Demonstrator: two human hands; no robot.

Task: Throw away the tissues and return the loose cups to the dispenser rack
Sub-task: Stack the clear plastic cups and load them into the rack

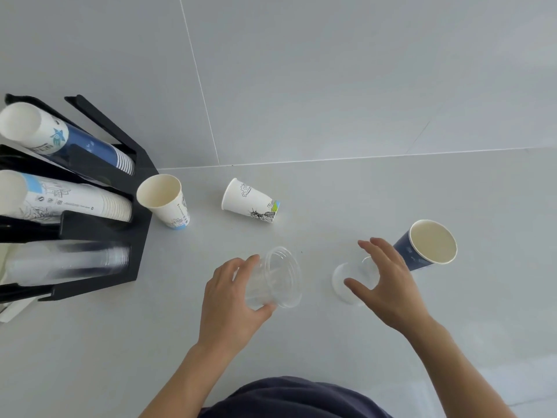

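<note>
My left hand (232,300) grips a clear plastic cup (275,277), its mouth turned to the right. My right hand (384,283) arches over a second clear plastic cup (346,280) lying on the grey surface, fingers spread around it; I cannot tell whether they touch it. A dark blue paper cup (428,245) stands just right of that hand. One white printed paper cup (250,200) lies on its side further back. Another white paper cup (164,199) stands beside the black dispenser rack (141,206) at the left. No tissues are visible.
The rack holds three stacks in its slots: blue-and-white paper cups (75,140), white printed paper cups (69,200) and clear plastic cups (75,260). A grey tiled wall (331,70) rises behind the surface. My dark clothing (289,399) shows at the bottom edge.
</note>
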